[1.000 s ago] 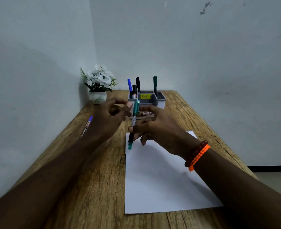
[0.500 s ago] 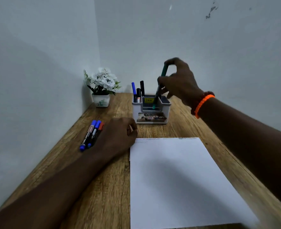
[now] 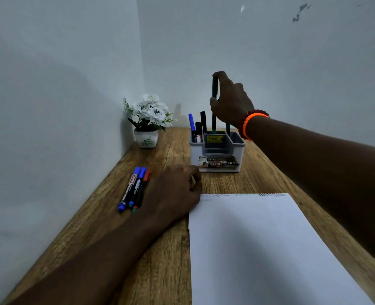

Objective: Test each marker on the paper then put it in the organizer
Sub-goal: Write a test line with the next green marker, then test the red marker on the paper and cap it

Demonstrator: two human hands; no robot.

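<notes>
My right hand (image 3: 231,102) holds a green marker (image 3: 214,91) upright by its top, with its lower end inside the back compartment of the grey-and-white organizer (image 3: 217,155). Several markers stand in the organizer, blue and black ones (image 3: 196,126) at its left. My left hand (image 3: 173,190) rests on the table with its fingers curled, holding nothing, at the top-left corner of the white paper (image 3: 265,249). Three markers (image 3: 134,188) lie side by side on the wood just left of that hand. Faint scribbles run along the paper's top edge.
A small white pot of white flowers (image 3: 148,122) stands in the back left corner. Walls close in the wooden table (image 3: 164,271) on the left and at the back. The table's right edge runs past my right forearm.
My right hand has turned the green marker from tilted to upright over the organizer and lowered it into the compartment. My left hand has stayed beside the three markers.
</notes>
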